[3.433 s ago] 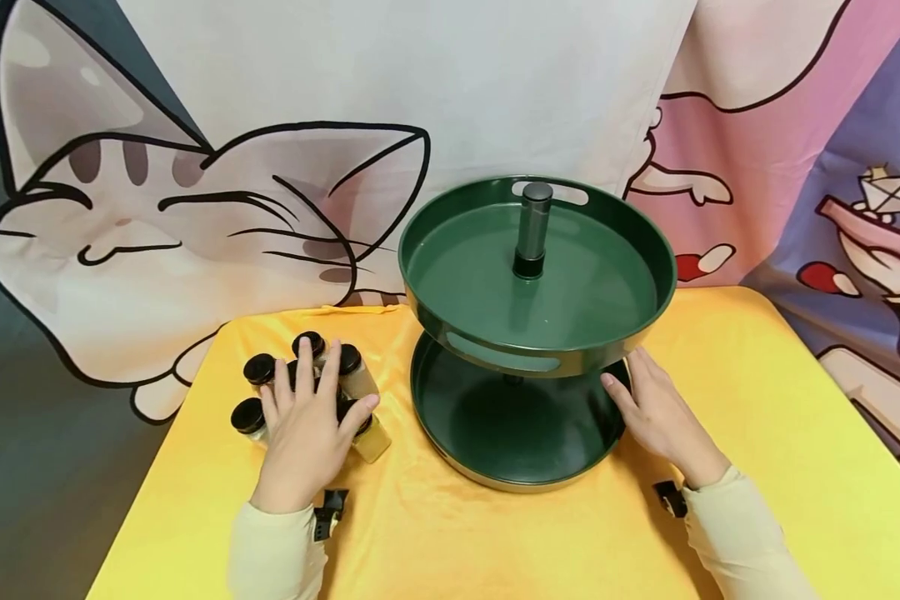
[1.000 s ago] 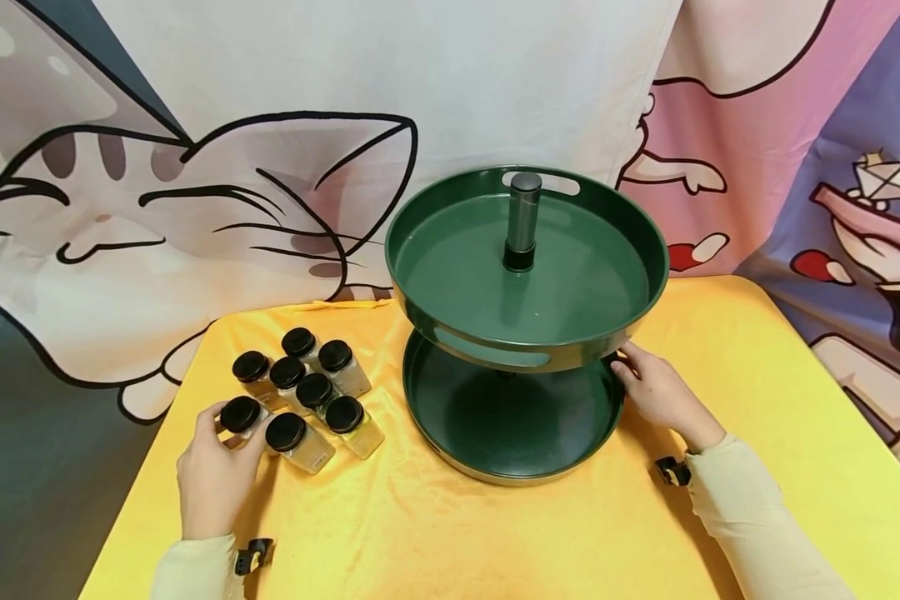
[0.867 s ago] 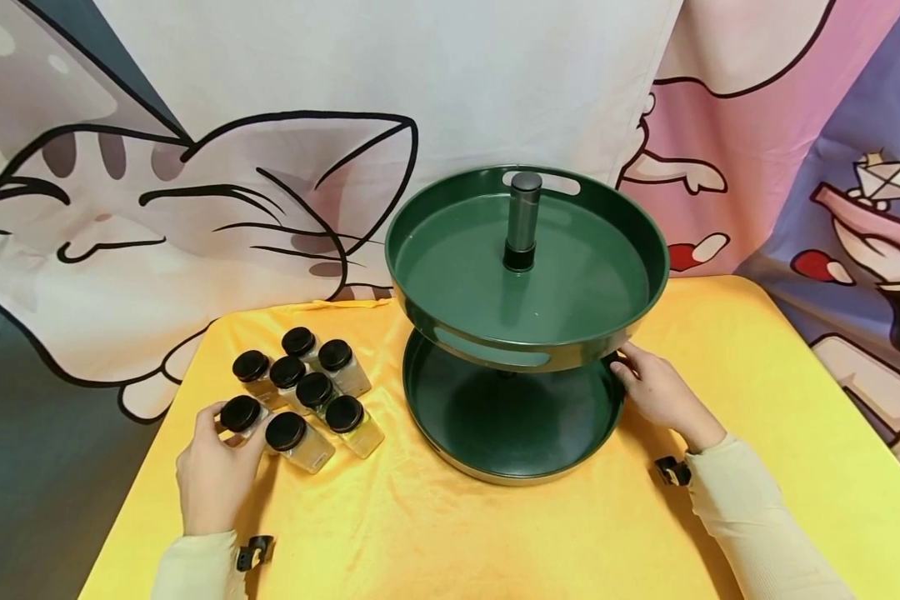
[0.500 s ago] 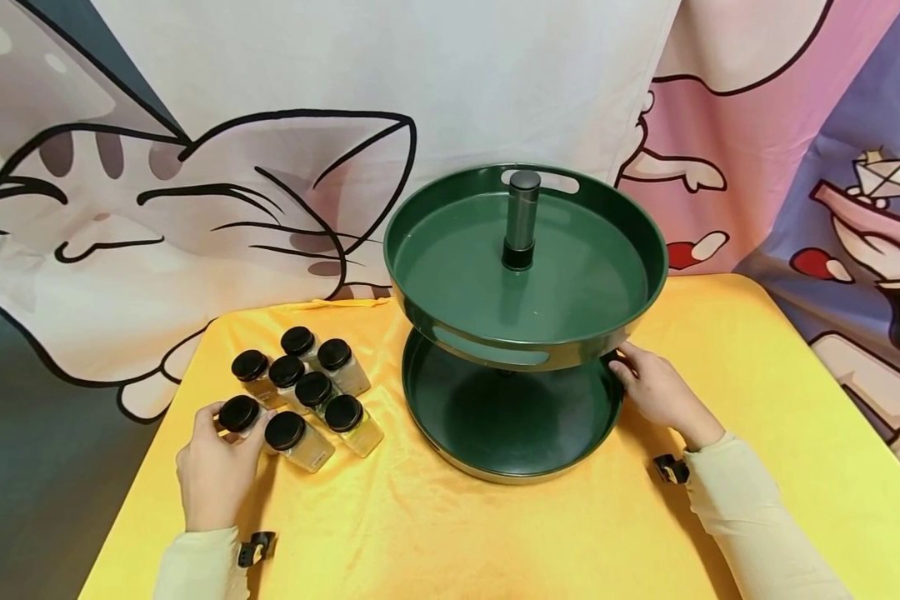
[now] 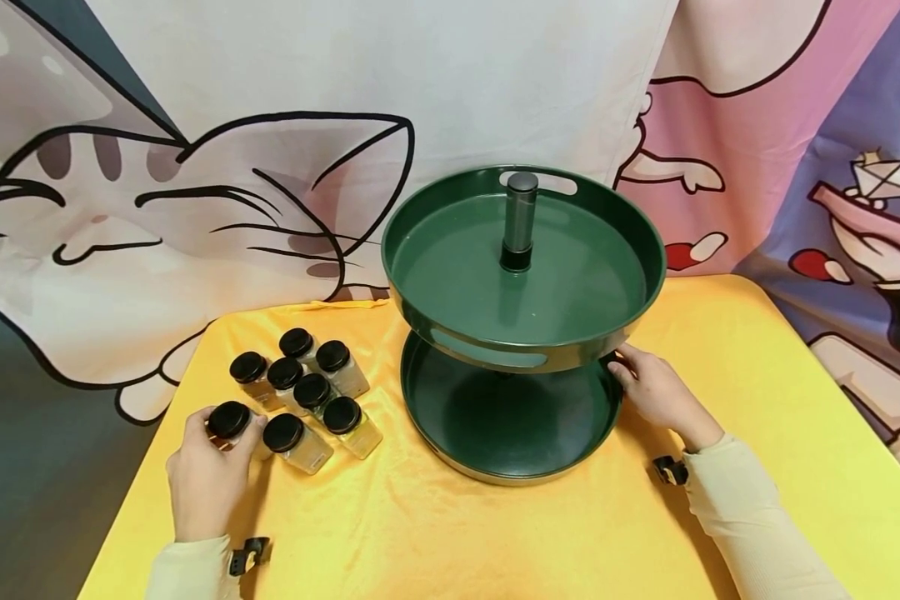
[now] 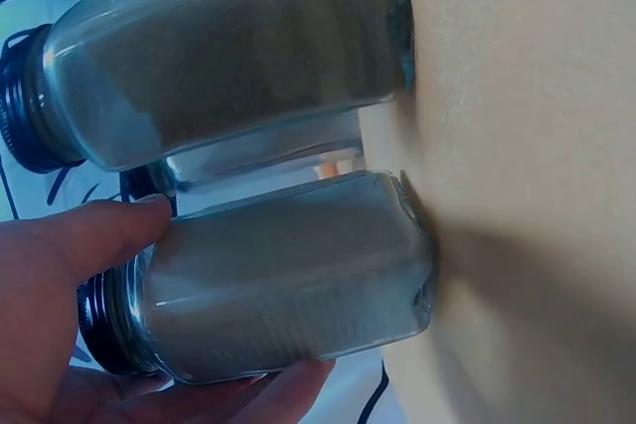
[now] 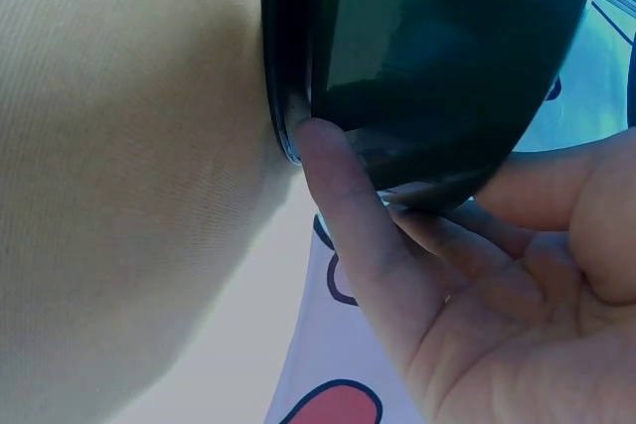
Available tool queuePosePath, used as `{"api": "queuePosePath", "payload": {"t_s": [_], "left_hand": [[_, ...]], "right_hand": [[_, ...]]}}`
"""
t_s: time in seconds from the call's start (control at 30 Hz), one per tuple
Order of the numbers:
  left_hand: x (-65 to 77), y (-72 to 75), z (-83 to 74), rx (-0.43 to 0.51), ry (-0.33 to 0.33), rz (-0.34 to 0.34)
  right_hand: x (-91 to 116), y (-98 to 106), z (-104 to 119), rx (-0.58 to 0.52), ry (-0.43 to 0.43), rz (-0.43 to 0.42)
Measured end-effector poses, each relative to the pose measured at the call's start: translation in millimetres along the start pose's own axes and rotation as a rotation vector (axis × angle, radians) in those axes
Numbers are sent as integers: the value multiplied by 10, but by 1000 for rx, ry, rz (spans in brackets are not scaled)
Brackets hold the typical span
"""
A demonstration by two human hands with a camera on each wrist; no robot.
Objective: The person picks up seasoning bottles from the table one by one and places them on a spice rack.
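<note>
With thumb and fingers, my left hand (image 5: 208, 483) holds a square glass spice jar (image 6: 288, 275) with a black lid, at the left of the group. The jar leans slightly, and its base is close to the cloth; whether they touch I cannot tell. Beside it stands another spice jar (image 5: 300, 443) holding pale powder. At the right, my right hand (image 5: 658, 396) grips the side of the lower tray (image 5: 510, 437) of a green two-tier stand, thumb at the rim and fingers outside and below. The upper tray (image 5: 457, 292) bears only the central post (image 5: 521, 221).
Several more black-lidded spice jars (image 5: 342, 367) stand close together behind and right of the held one. A yellow cloth (image 5: 420, 542) covers the table. Behind hangs a printed curtain (image 5: 495, 83) with cartoon figures.
My left hand moved from over the jars to the leftmost one, took hold of it, and has just drawn it slightly left and nearer. The right hand's grip on the lower tray looks steady.
</note>
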State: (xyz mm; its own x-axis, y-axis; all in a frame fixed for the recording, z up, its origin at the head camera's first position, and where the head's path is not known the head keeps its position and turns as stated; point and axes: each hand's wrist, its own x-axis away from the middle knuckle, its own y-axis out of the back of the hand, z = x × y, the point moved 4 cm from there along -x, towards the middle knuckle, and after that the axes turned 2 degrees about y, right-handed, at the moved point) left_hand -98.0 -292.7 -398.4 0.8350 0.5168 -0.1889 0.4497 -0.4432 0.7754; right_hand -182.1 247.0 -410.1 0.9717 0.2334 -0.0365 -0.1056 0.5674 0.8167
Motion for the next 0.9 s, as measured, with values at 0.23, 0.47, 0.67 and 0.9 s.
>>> {"api": "queuePosePath", "payload": {"t_s": [0.23, 0.47, 0.67, 0.9], "left_hand": [[-3, 119, -22, -4, -14, -51], [-12, 303, -142, 14, -98, -156], [3, 385, -244, 31, -117, -180], [22, 466, -394, 45, -141, -208]], "right_hand": [[-8, 1, 4, 3, -2, -2], [-9, -2, 14, 1, 0, -1], [-13, -6, 6, -5, -3, -4], [-19, -8, -2, -5, 0, -12]]}}
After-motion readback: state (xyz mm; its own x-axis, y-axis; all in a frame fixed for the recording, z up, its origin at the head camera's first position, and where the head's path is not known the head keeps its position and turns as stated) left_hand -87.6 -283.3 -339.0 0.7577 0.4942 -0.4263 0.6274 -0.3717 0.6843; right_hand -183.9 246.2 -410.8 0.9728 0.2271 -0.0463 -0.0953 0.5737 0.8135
